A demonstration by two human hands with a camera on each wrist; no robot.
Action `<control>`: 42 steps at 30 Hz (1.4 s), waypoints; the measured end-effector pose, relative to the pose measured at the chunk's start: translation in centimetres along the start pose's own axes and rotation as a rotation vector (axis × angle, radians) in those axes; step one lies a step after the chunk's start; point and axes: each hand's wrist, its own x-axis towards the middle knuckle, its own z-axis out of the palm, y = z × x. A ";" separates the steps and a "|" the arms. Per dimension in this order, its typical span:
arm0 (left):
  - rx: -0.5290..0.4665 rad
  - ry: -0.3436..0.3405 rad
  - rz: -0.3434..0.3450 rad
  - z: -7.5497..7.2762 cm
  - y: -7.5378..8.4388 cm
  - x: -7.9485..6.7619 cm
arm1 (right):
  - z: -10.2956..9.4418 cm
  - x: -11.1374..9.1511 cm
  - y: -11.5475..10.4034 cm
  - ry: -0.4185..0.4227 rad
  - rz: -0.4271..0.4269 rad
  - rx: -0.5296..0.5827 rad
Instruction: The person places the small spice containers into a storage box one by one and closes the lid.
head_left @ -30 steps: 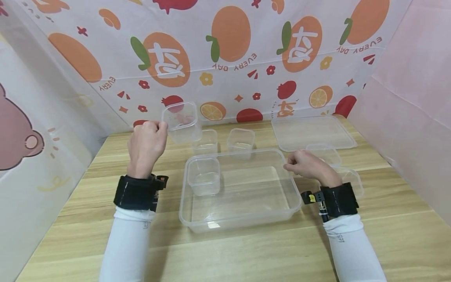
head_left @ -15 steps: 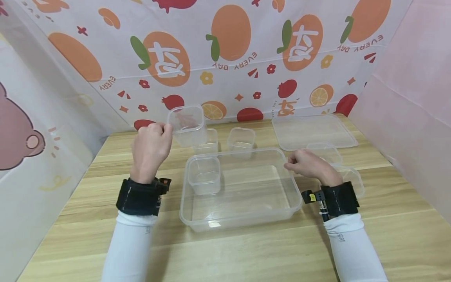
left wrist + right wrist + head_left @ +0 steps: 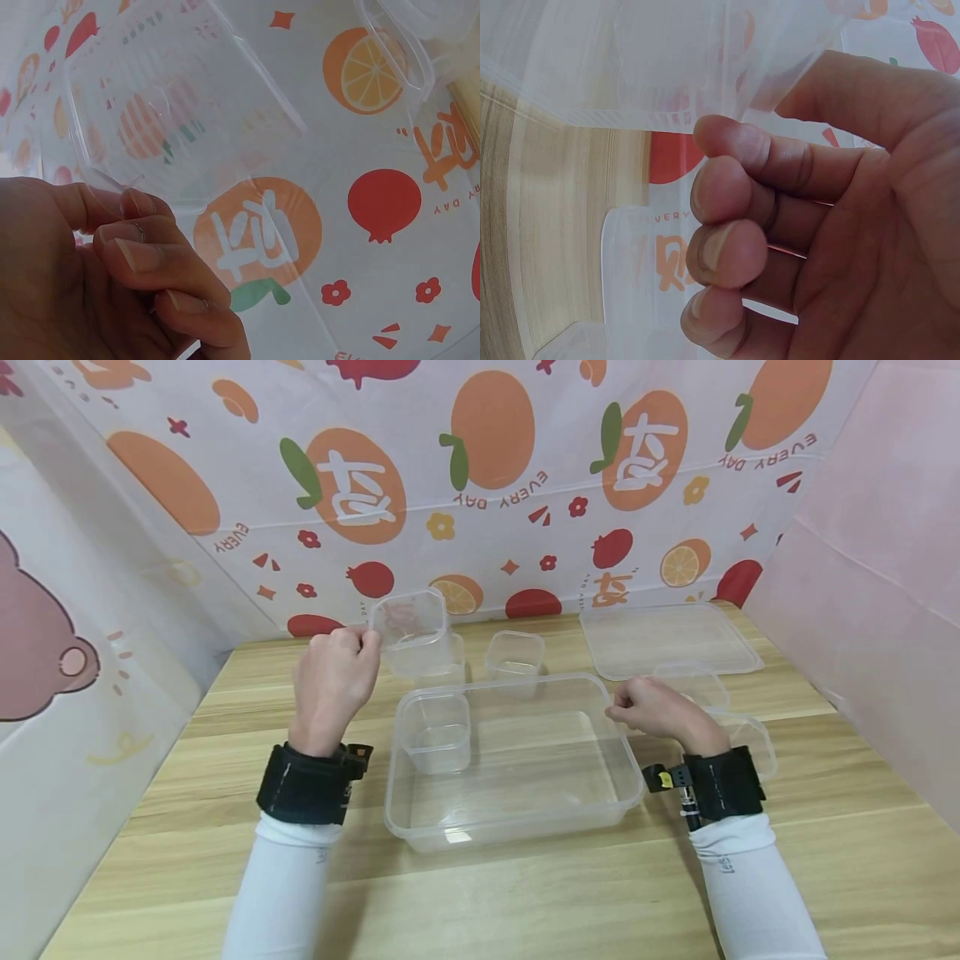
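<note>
My left hand (image 3: 336, 681) pinches the rim of a small clear plastic container (image 3: 417, 647) between thumb and index finger, holding it up over the back left of the table. In the left wrist view, the thumb and index fingertip meet on the corner of this container (image 3: 172, 97). My right hand (image 3: 660, 714) grips the right rim of a large clear plastic box (image 3: 525, 829), whose wall (image 3: 645, 67) shows between thumb and curled fingers in the right wrist view. Inside the large box, at its back left, stands another small clear container (image 3: 437, 752).
Behind the box stand two more small clear containers, one (image 3: 513, 652) in the middle and one (image 3: 452, 675) partly hidden by the held container. A large flat clear lid (image 3: 667, 639) lies at the back right. Two small lids (image 3: 697, 685) lie near my right hand on the wooden table (image 3: 525, 910).
My left hand has moved right and slightly down with the small container, toward the one standing behind the large box. The right hand keeps its grip in place.
</note>
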 end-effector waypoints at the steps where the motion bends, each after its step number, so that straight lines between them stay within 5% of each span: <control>1: -0.002 0.000 0.005 0.0 0.0 0.0 | 0.0 0.0 0.0 0.001 -0.001 0.001; 42: 0.007 -0.063 0.100 2.7 3.1 -1.6 | -0.1 0.0 -0.1 0.010 -0.021 -0.004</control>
